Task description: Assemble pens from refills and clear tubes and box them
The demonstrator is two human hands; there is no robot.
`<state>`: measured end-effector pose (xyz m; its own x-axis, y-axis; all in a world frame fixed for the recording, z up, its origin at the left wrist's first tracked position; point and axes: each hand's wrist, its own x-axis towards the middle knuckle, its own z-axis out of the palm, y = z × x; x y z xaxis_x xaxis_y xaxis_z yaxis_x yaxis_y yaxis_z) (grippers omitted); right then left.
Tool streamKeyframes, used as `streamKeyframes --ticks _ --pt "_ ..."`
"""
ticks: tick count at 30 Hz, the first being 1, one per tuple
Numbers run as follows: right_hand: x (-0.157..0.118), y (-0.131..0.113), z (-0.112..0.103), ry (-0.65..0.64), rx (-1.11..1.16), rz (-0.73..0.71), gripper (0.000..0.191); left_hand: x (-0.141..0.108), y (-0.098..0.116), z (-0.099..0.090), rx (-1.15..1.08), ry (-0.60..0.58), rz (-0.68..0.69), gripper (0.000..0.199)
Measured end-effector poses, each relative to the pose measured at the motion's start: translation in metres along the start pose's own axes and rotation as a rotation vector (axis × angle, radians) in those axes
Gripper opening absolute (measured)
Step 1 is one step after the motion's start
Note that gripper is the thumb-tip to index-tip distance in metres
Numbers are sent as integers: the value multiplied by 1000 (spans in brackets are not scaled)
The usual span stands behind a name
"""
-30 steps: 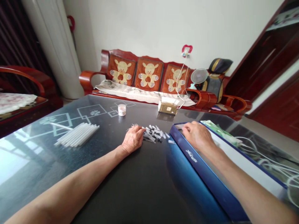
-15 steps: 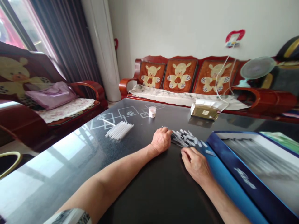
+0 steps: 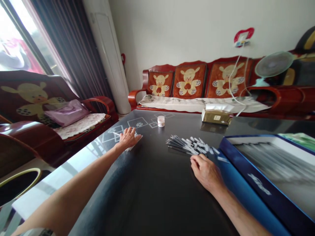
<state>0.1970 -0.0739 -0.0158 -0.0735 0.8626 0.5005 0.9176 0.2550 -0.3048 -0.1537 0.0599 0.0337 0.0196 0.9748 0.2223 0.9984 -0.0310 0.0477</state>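
The left hand (image 3: pixel 129 138) lies palm down with its fingers spread, not clenched, pressed over a bundle of slim white plastic tubes (image 3: pixel 131 148), most of which it hides. The right hand (image 3: pixel 205 172) rests on the counter (image 3: pixel 152 200) with its fingers loosely curled, just beside a loose heap of thin dark metal rods ending in small white plastic pieces (image 3: pixel 190 145). Nothing shows in its grip, though the blur-free view can't settle whether it pinches something small.

The heap lies mid-counter, between the hands and well apart from the left one. Just to its right sits an open rectangular box with a deep blue rim (image 3: pixel 248 170) and white lettering on its side, and one white piece (image 3: pixel 222 159) lies on that rim. Farther back on the dark glass top stand a small white jar with a pale pink lid (image 3: pixel 160 121) and a gold-brown carton (image 3: pixel 216 117), with a red wooden sofa (image 3: pixel 189 82) beyond, its cushions printed with bears.
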Motion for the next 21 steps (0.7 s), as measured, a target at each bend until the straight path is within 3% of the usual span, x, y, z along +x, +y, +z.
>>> streamKeyframes --ticks 3,7,21 --pt "0 -1 0 -6 -12 9 24 -11 -12 18 -6 -28 18 59" --pt "-1 -1 0 -4 -13 17 23 -16 -2 29 1 -50 4 60" --pt "0 -3 -3 -1 -19 5 24 -23 40 27 7 -91 -17 68"
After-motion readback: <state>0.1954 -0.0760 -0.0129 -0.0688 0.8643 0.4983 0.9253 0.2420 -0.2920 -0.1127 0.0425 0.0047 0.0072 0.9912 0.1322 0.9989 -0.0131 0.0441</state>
